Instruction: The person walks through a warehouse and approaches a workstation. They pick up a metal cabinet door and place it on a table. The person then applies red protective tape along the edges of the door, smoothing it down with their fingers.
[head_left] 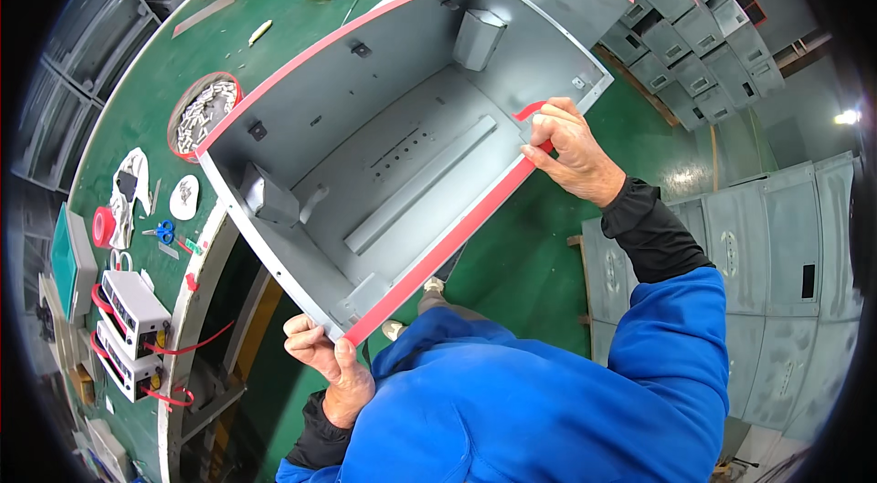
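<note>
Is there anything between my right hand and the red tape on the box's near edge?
Nothing visible: the fingers of the right hand are already on the red tape, by the right end of the grey metal box's near rim.

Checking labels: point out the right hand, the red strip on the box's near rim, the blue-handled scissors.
Right hand (577, 154), head view: middle of the hand.
Red strip (448, 246), head view: its middle stretch.
Blue-handled scissors (165, 230), head view: the handles.
</note>
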`<state>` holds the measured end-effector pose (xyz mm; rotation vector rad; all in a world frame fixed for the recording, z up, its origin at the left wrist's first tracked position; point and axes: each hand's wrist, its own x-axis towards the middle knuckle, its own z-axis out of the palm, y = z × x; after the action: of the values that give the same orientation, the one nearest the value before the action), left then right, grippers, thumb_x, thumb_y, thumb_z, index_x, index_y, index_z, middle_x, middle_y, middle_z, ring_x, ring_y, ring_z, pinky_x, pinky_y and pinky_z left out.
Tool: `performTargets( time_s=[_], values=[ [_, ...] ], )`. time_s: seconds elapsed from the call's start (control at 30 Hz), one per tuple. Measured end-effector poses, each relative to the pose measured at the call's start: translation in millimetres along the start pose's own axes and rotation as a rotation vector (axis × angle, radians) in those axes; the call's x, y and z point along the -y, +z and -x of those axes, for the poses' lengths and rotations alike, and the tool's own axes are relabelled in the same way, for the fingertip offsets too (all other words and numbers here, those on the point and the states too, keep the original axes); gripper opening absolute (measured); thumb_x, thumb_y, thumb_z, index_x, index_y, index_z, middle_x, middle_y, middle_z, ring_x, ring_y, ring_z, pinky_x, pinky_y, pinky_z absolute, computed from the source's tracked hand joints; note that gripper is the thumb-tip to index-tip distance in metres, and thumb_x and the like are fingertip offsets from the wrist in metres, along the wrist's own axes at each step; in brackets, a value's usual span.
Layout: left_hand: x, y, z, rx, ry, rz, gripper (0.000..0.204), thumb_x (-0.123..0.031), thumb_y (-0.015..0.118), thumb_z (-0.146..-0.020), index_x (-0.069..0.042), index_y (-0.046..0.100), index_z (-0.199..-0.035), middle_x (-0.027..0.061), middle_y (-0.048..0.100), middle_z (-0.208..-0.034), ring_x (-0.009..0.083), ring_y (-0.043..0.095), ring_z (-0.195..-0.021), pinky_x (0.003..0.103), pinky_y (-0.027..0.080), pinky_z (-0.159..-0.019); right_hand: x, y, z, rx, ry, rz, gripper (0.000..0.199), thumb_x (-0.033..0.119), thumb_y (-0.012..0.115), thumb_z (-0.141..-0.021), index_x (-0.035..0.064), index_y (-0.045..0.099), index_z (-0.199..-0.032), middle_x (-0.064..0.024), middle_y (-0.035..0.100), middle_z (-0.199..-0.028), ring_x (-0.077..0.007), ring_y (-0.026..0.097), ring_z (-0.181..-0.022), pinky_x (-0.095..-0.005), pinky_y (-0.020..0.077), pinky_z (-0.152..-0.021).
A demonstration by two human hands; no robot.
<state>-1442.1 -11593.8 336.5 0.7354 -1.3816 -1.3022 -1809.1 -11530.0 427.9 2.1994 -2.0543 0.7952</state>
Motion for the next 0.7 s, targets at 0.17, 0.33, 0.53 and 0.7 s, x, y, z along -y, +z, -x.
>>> performTargets(
  time_s=[0.17, 0.33, 0.53, 0.7],
  values=[
    [-0.9, -2.2, 1.6, -0.012, -0.010, -0.045, 0.040, -0.033, 0.060, -0.084, -0.012, 0.029, -0.099, 0.0051, 0.030, -0.105, 0.0163, 0.033, -0.102, 0.037, 0.028, -0.096, -0.4, 1.7, -0.3, -0.018, -0.012, 0.018, 0.020, 0.006, 0.067, -0.076, 0.0079, 0.048, -0.072, -0.0028, 0.048, -0.069, -0.0200, 0.047, -0.070, -0.0328, 0.0360, -0.084],
    [-0.6, -1.9, 2.0, -0.016, -0.012, -0.044, 0.040, -0.033, 0.060, -0.083, -0.012, 0.029, -0.099, 0.0050, 0.030, -0.108, 0.0165, 0.033, -0.105, 0.037, 0.026, -0.098, -1.0, 0.0, 0.1, -0.024, -0.032, 0.048, 0.020, 0.006, 0.067, -0.076, 0.0078, 0.048, -0.072, -0.0029, 0.046, -0.069, -0.0200, 0.046, -0.069, -0.0329, 0.0363, -0.083],
    [-1.4, -2.3, 1.8, -0.025, -0.014, -0.016, 0.039, -0.030, 0.062, -0.083, -0.013, 0.030, -0.100, 0.0045, 0.031, -0.109, 0.0163, 0.034, -0.106, 0.036, 0.025, -0.099, -0.4, 1.8, 0.1, -0.008, -0.040, 0.028, 0.025, 0.004, 0.067, -0.075, 0.0086, 0.043, -0.072, -0.0039, 0.044, -0.069, -0.0220, 0.047, -0.071, -0.0359, 0.0359, -0.082],
    [1.0, -5.4, 2.2, -0.021, -0.001, -0.005, 0.039, -0.030, 0.062, -0.083, -0.013, 0.031, -0.101, 0.0045, 0.031, -0.109, 0.0162, 0.034, -0.107, 0.036, 0.026, -0.098, 1.4, 2.8, 0.0, 0.006, -0.026, 0.037, 0.025, 0.003, 0.067, -0.075, 0.0083, 0.043, -0.071, -0.0040, 0.044, -0.068, -0.0215, 0.048, -0.072, -0.0359, 0.0359, -0.084]
  ],
)
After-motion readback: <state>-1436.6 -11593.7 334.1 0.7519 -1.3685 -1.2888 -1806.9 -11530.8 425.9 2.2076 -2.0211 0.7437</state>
